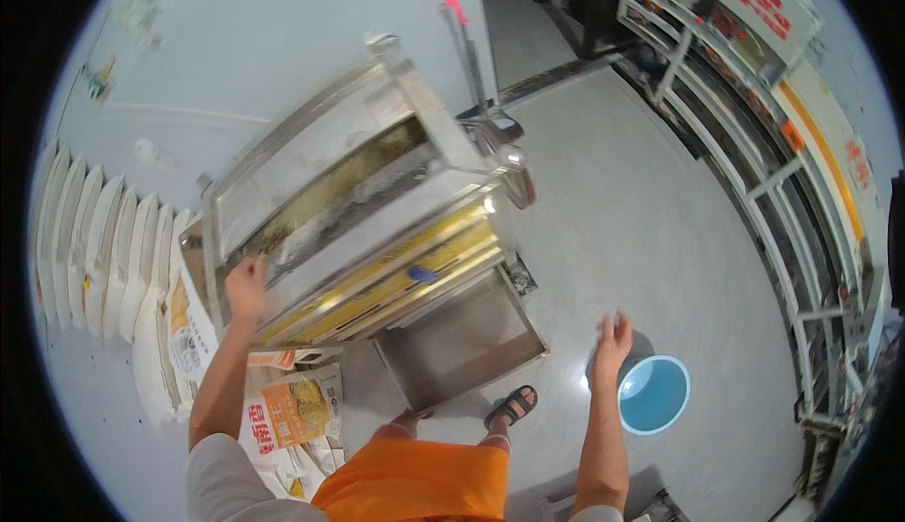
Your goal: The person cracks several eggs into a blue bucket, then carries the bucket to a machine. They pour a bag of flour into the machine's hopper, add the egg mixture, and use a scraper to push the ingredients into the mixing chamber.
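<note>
I stand in front of a tall stainless steel machine point(377, 192) with a yellowish sheet of dough on its rollers point(377, 272) and crumbly dough in its top hopper point(330, 187). My left hand point(247, 286) rests on the machine's left front edge, near the rollers. My right hand point(613, 335) hangs free in the air to my right, fingers apart, holding nothing, just above a light blue bucket point(653, 393) on the floor. A steel tray point(462, 343) juts out from the machine's base toward my sandalled feet point(511, 406).
A row of white sacks point(104, 249) leans along the wall at left. Printed flour bags point(297, 409) lie on the floor by my left leg. A white metal rack point(754, 173) runs along the right side. The grey floor point(613, 202) stretches toward a doorway.
</note>
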{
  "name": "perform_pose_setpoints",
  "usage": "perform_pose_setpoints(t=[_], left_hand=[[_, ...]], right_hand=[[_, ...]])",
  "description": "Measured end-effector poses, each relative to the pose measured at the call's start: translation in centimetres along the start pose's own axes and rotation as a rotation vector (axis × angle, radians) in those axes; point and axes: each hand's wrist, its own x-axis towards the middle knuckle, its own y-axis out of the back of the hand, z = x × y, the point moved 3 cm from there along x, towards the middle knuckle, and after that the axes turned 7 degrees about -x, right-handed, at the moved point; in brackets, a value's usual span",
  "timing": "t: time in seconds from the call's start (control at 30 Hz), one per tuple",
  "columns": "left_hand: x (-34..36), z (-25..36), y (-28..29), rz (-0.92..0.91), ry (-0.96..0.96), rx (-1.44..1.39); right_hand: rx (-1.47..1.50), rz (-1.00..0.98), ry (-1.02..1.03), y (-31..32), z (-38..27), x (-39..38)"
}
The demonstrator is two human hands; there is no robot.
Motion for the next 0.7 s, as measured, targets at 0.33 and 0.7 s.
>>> perform_pose_setpoints(t=[0.33, 0.7], left_hand=[[4.3, -0.6, -0.6, -0.603, -0.065, -0.358], [19.9, -14.8, -19.1, -0.534, 0.306, -0.154]], right_hand=[[-0.99, -0.115, 0.818, -31.9, -40.3, -7.3], [-1.182, -0.03, 0.657, -36.1, -39.0, -5.7]])
